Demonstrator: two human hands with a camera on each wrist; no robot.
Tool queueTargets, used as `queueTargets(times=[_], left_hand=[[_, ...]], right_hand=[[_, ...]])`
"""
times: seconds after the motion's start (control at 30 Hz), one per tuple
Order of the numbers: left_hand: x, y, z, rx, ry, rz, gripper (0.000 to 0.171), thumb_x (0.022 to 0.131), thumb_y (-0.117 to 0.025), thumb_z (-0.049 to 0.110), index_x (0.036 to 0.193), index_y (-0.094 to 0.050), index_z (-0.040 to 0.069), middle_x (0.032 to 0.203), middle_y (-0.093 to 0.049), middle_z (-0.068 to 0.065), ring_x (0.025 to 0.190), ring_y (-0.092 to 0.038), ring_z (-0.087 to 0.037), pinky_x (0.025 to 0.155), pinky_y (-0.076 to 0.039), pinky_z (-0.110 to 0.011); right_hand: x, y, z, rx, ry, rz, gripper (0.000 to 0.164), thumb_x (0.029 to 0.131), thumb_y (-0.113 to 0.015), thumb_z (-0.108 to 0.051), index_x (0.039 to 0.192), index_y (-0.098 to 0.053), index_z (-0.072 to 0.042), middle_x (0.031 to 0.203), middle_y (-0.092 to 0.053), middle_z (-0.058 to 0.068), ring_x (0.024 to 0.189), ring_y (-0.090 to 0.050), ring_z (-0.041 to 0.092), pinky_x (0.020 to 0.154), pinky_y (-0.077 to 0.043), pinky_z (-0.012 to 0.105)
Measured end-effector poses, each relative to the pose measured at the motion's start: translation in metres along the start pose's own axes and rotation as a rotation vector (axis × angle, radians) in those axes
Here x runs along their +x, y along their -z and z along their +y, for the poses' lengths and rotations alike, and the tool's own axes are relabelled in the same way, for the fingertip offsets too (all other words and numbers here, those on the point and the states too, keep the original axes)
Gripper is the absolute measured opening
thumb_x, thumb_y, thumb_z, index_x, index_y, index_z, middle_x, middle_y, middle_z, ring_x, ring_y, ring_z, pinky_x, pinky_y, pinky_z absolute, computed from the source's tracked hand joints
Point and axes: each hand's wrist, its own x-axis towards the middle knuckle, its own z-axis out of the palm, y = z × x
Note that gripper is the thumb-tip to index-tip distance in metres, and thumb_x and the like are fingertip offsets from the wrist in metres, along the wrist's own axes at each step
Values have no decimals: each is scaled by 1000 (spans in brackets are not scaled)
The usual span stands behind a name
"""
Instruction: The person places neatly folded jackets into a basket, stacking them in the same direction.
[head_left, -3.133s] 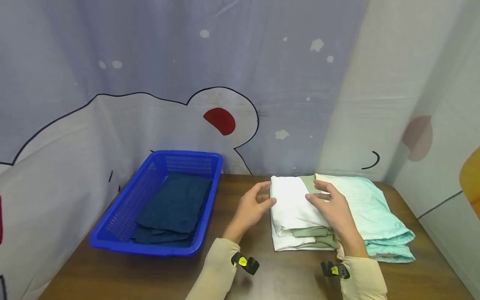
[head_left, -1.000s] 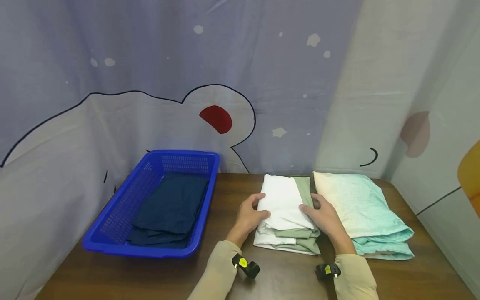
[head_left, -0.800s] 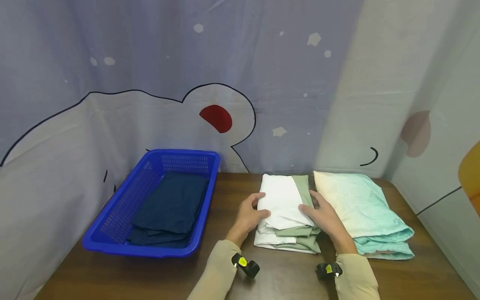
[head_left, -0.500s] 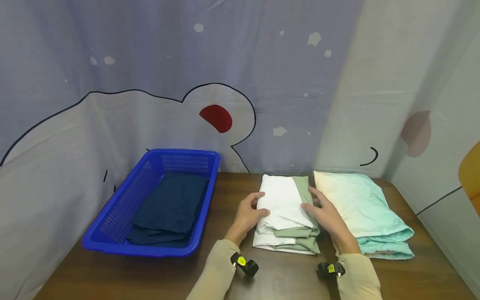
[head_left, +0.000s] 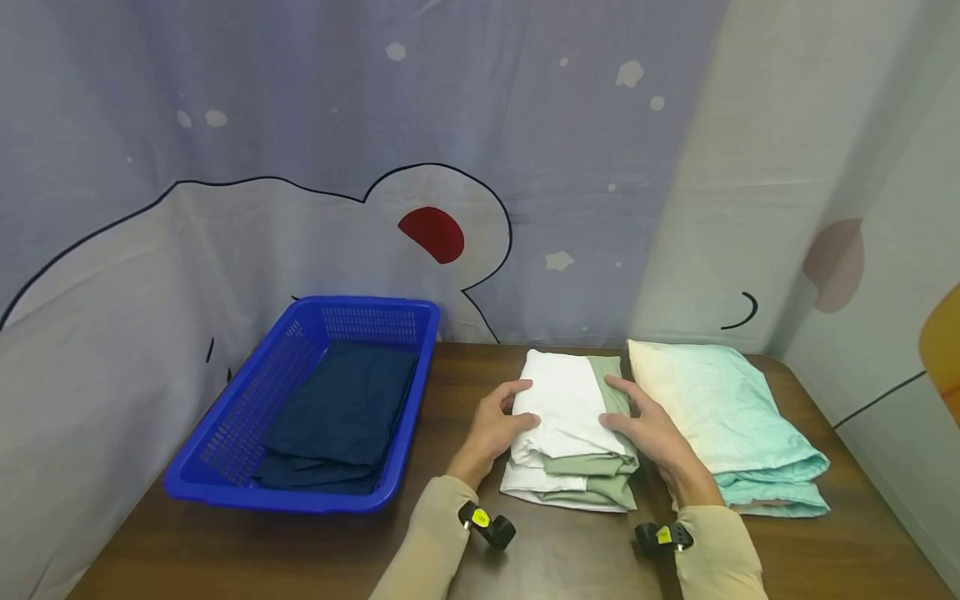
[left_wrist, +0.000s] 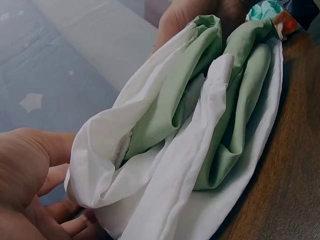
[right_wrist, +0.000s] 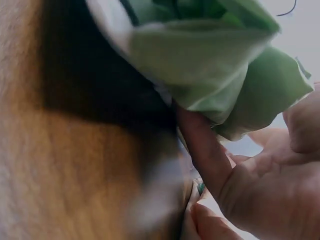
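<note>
A folded white and green cloth (head_left: pixel 561 404) lies in several layers on the table between my hands. My left hand (head_left: pixel 491 429) touches its left side, thumb and index finger at the top edge. In the left wrist view the other fingers partly disappear behind the white folds (left_wrist: pixel 165 195). On the opposite side, my right hand (head_left: pixel 656 429) rests its thumb and index finger against the cloth's right side. The right wrist view has one straight finger (right_wrist: pixel 205 150) reaching beneath the green fold (right_wrist: pixel 200 65). Both hands look loose, with fingers spread.
To the left stands a blue plastic basket (head_left: pixel 285 499) holding a folded navy cloth (head_left: pixel 341 408). A folded cream and turquoise cloth (head_left: pixel 723 408) lies just right of my right hand. Behind the brown table (head_left: pixel 540 567) hangs a printed curtain (head_left: pixel 570 150).
Compared with three seconds ago, the white and green cloth sits farther left, apart from the turquoise one. Both hands have come against its sides. Lately, the right index finger shifted onto its green top.
</note>
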Motion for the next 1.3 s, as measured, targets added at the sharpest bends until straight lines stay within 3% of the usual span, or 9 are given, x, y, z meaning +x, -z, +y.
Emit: queueTargets(times=[0.13, 0.3, 0.4, 0.77, 1.07, 1.3], left_hand=[[-1, 1, 1, -12, -29, -11, 59, 82, -83, -1, 137, -72, 19, 139, -65, -16, 119, -61, -31, 106, -47, -50], [-3, 5, 6, -57, -75, -32, 61, 82, -81, -4, 138, -71, 17, 132, -65, -15, 88, -64, -22, 80, -55, -35], [-4, 6, 8, -76, -102, -40, 61, 83, -80, -5, 139, -70, 16, 127, -65, -13, 82, -63, -19, 72, -53, -29], [-5, 8, 18, -45, -176, -33, 69, 82, -81, -6, 146, -65, 16, 123, -65, -13, 80, -63, -18, 69, -54, -30], [-8, 10, 29, 7, -179, 6, 72, 80, -83, -4, 146, -66, 18, 123, -66, -10, 78, -64, -16, 66, -55, -30], [-11, 14, 32, 46, -174, 18, 72, 80, -84, -2, 146, -66, 20, 93, -68, -9, 72, -64, -17, 63, -54, -31]], right_hand=[[-1, -1, 0, -17, 37, 12, 75, 99, -71, -16, 164, -35, -5, 170, -21, 29, 158, -11, 50, 122, -13, 69], [-1, 0, -2, -41, 68, 41, 74, 100, -71, -14, 164, -35, -6, 170, -23, 28, 157, -13, 50, 122, -15, 68], [-2, 0, -4, -42, 68, 54, 75, 100, -71, -14, 164, -34, -7, 171, -21, 28, 157, -13, 51, 122, -15, 68], [-10, 6, -12, -56, 126, 85, 75, 101, -72, -16, 165, -34, -8, 170, -22, 29, 156, -16, 52, 120, -21, 69], [-13, 10, -19, -19, 172, 97, 77, 101, -72, -14, 166, -32, -7, 171, -18, 29, 156, -16, 53, 119, -24, 69], [-17, 7, -25, 13, 159, 97, 76, 102, -71, -13, 167, -31, -8, 172, -15, 28, 154, -17, 55, 119, -27, 67]])
